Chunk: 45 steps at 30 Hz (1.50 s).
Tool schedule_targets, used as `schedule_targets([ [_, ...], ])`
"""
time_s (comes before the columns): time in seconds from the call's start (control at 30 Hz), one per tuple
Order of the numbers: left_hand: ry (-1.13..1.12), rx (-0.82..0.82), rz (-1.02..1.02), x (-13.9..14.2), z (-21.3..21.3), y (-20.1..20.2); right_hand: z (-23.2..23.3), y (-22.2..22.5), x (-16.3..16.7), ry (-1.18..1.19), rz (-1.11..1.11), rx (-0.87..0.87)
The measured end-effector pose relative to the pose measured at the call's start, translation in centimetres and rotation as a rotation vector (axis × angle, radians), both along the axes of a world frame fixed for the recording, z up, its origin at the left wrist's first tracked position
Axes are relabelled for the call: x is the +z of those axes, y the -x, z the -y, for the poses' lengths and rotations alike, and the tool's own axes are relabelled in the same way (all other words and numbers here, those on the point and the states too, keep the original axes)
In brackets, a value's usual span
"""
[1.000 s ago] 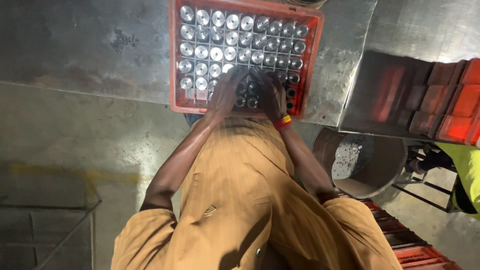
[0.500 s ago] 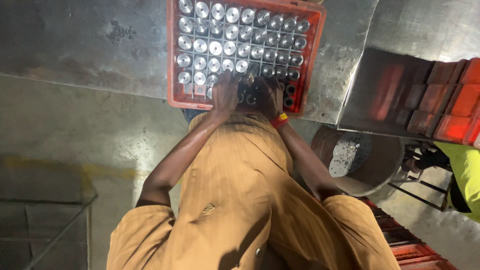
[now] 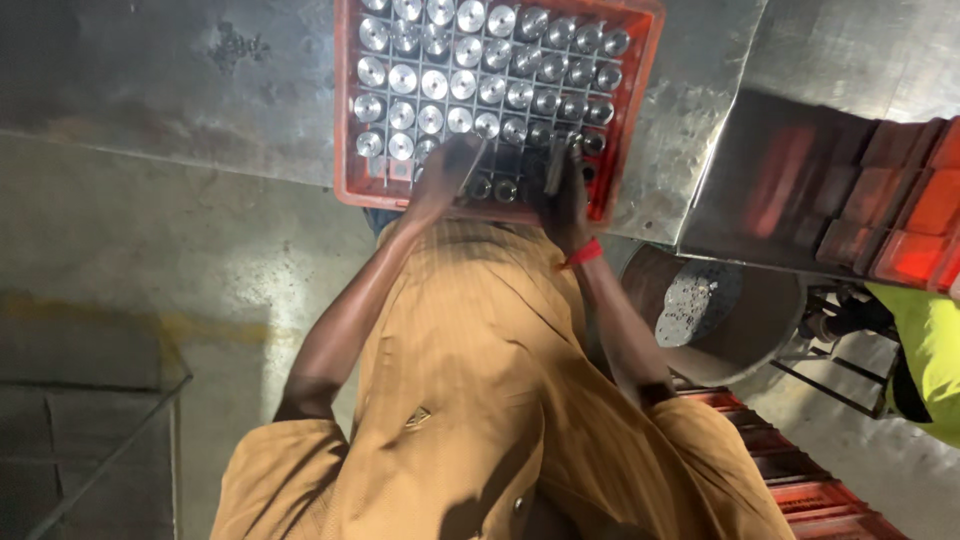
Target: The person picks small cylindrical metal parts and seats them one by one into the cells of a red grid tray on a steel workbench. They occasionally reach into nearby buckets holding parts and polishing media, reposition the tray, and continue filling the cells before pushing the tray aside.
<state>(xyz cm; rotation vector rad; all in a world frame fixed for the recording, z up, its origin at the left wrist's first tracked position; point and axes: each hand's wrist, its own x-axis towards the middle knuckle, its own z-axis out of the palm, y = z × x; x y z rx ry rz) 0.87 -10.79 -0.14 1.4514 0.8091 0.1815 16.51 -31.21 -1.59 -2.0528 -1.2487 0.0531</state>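
A red plastic crate (image 3: pixel 350 150) sits on a metal table, its cells filled with several silver-capped bottles (image 3: pixel 432 85). The near row at the right holds darker, partly empty cells. My left hand (image 3: pixel 445 172) is over the crate's near edge, fingers curled round a slim bottle that is tilted into a cell. Beside it, my right hand (image 3: pixel 562 190), with a red band on the wrist, grips another bottle over the near right cells. My brown shirt hides the crate's front wall below the hands.
The steel table (image 3: pixel 200 90) runs across the top, with grey concrete floor (image 3: pixel 200 260) below it. At the right are stacked red crates (image 3: pixel 900 230), a round metal bin (image 3: pixel 720 310) and a person's yellow-green sleeve (image 3: pixel 930 350). More red crates (image 3: pixel 800 480) lie at the lower right.
Both hands have moved a little further into the crate's near rows, each with a bottle tilted in it. The view has dipped slightly towards the crate.
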Motion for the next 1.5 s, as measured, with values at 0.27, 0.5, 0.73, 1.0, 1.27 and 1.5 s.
schedule_targets([
  [0.27,-0.769,-0.232,0.183,3.2,1.1,2.5,-1.9,1.8,3.4,0.016,-0.103,0.129],
  [0.5,-0.803,-0.61,0.086,1.3,-0.8,3.3,-1.1,0.2,5.6,0.173,-0.152,0.252],
  [0.73,-1.267,-1.009,0.236,-1.6,-3.1,-1.3,-3.9,-0.1,2.6,0.246,-0.044,0.508],
  [1.0,-0.438,-0.701,0.076,5.8,-6.1,-0.9,0.6,-4.3,6.3,0.079,-0.603,0.155],
  [1.27,-0.256,-0.469,-0.125,2.4,-1.8,-0.9,-0.1,-0.9,3.3,0.095,-0.663,0.087],
  [1.5,-0.938,-0.626,0.264,1.2,-0.8,2.8,0.0,-1.0,3.5,0.247,0.052,0.455],
])
